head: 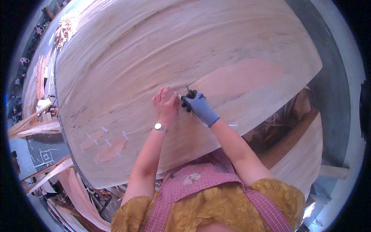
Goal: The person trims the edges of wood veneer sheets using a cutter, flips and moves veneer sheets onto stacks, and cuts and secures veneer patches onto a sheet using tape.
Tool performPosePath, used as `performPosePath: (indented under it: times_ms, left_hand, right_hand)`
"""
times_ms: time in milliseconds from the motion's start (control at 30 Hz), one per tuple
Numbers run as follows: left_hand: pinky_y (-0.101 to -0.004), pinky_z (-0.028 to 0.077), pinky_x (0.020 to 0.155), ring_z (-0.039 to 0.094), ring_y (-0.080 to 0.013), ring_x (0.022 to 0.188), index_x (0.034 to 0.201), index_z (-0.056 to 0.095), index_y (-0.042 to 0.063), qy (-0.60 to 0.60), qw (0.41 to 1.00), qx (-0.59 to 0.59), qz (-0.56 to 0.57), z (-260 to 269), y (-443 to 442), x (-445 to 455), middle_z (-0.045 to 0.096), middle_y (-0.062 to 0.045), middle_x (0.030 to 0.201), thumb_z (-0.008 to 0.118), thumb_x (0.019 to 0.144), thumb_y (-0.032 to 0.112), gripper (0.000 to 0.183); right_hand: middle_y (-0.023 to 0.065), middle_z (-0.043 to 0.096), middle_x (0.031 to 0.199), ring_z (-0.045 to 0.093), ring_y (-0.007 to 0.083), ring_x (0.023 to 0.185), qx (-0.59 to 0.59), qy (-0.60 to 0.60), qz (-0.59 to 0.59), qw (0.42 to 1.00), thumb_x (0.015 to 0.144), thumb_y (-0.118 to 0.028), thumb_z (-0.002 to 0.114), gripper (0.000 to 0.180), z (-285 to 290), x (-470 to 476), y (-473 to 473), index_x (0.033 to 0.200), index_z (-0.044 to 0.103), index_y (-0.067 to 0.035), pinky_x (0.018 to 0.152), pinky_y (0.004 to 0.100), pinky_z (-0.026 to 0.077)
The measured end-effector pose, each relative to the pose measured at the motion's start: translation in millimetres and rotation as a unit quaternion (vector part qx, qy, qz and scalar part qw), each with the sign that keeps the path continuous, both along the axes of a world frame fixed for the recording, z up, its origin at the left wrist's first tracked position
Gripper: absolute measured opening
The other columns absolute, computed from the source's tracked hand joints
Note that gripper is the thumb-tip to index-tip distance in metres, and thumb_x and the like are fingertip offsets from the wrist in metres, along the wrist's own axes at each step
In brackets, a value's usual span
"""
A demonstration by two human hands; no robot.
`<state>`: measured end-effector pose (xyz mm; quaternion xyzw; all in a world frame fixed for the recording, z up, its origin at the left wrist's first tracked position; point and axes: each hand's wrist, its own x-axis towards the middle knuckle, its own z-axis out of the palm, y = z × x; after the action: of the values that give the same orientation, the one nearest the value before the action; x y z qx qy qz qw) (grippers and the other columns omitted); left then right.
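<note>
A large sheet of pale wood veneer lies before me, with dark streaks and a pinkish oval patch at its right. My left hand, bare with a watch at the wrist, rests spread on the sheet, its fingertips close to my right hand. My right hand wears a blue glove with black fingertips and grips a small slim tool, mostly hidden in the fist; its kind I cannot tell. A small white piece shows between the hands. Two pinkish veneer patches with short tape strips lie at the lower left.
Veneer offcuts hang and lie in a heap at the lower left. Wood strips jut out beyond the sheet's left edge. Curled shavings lie at the upper left. More veneer lies below the sheet's right edge.
</note>
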<state>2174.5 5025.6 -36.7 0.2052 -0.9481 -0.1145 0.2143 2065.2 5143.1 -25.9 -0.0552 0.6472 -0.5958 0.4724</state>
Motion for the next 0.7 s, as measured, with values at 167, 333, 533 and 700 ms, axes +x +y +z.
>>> performPosePath:
  times_ms: [167,333,533,700]
  left_hand:
    - [-0.0436,0.032,0.100,0.047,-0.0259,0.122,0.105,0.070,0.024,-0.030,0.997,0.061,0.039,1.8,7.9,-9.6,0.056,-0.002,0.128,0.069,0.078,0.021,0.027]
    - [-0.0454,0.030,0.103,0.049,-0.0253,0.123,0.117,0.065,0.016,-0.084,0.995,-0.043,-0.035,-1.2,29.3,-0.8,0.059,0.000,0.130,0.066,0.077,0.015,0.039]
    - [-0.0507,0.028,0.106,0.050,-0.0241,0.121,0.115,0.064,0.013,-0.102,0.989,-0.103,-0.029,0.1,38.4,-5.7,0.060,0.000,0.126,0.064,0.079,0.014,0.037]
    - [-0.0475,0.031,0.105,0.050,-0.0248,0.120,0.113,0.063,0.012,-0.180,0.981,-0.061,-0.028,22.7,48.8,-45.1,0.061,-0.002,0.121,0.061,0.079,0.011,0.034]
  right_hand:
    - [0.0072,0.063,0.076,0.058,0.0125,0.057,0.018,0.007,-0.038,0.999,0.085,-0.021,0.070,0.031,-19.2,-7.3,6.3,0.101,0.050,-0.001,0.047,0.0277,0.047]
    - [0.0059,0.063,0.074,0.061,0.0142,0.061,0.013,0.025,0.006,1.000,0.088,-0.020,0.066,0.025,-18.3,-9.8,14.3,0.098,0.052,-0.002,0.051,0.0293,0.048]
    - [0.0069,0.064,0.072,0.065,0.0174,0.063,0.118,0.528,0.223,0.811,0.089,-0.017,0.061,0.016,-18.6,-61.5,58.5,0.098,0.058,-0.005,0.055,0.0357,0.049]
    - [0.0130,0.067,0.077,0.066,0.0256,0.067,0.033,0.303,0.036,0.952,0.089,-0.014,0.056,0.014,-6.3,-170.5,119.3,0.100,0.058,-0.005,0.057,0.0391,0.050]
